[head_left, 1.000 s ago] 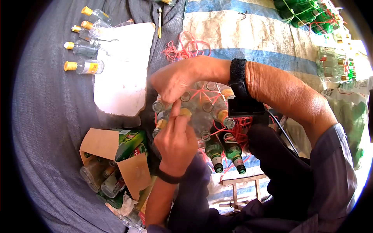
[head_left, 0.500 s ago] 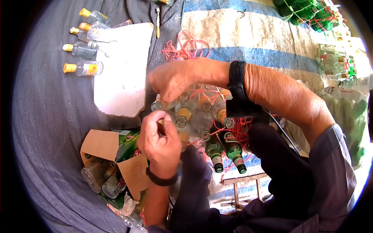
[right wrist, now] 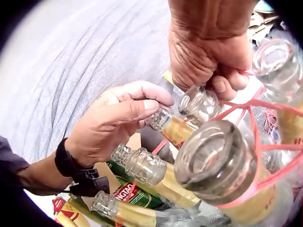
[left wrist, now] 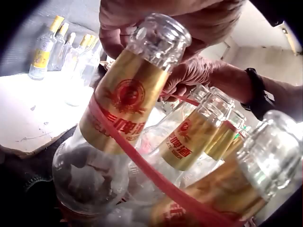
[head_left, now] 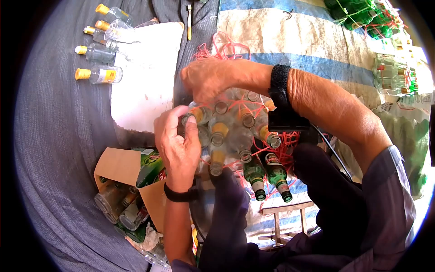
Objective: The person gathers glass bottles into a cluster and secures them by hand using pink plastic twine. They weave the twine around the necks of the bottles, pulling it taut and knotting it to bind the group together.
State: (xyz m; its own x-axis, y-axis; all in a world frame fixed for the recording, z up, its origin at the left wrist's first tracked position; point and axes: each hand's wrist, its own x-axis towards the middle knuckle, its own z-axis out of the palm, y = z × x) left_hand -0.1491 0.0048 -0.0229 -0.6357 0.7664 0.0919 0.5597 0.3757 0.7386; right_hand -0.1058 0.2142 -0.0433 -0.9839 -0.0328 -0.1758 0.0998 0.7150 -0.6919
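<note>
Clear glass bottles [right wrist: 175,175] with gold neck labels stand bunched together, pink plastic string [right wrist: 258,127] running around and across their necks. My left hand [head_left: 178,147] pinches the mouth of an outer bottle [left wrist: 116,101] between thumb and fingers, on the bundle's left side. Across that bottle's label runs a flat strand of the string. At the far side of the bundle, my right hand [head_left: 206,80] is curled around the string, its fingers [right wrist: 220,87] close beside another bottle's mouth.
Two green bottles [head_left: 274,174] lean at the bundle's near side. An open carton [head_left: 118,167] of bottles stands at the left. Yellow-capped bottles [head_left: 102,75] lie beside a white board [head_left: 145,86]. Loose pink string [head_left: 226,47] and a toothbrush [head_left: 189,25] lie beyond.
My left hand has moved left from the middle of the bundle to the outer bottle's mouth and taken hold there. My right hand has shifted slightly away and stays on the string.
</note>
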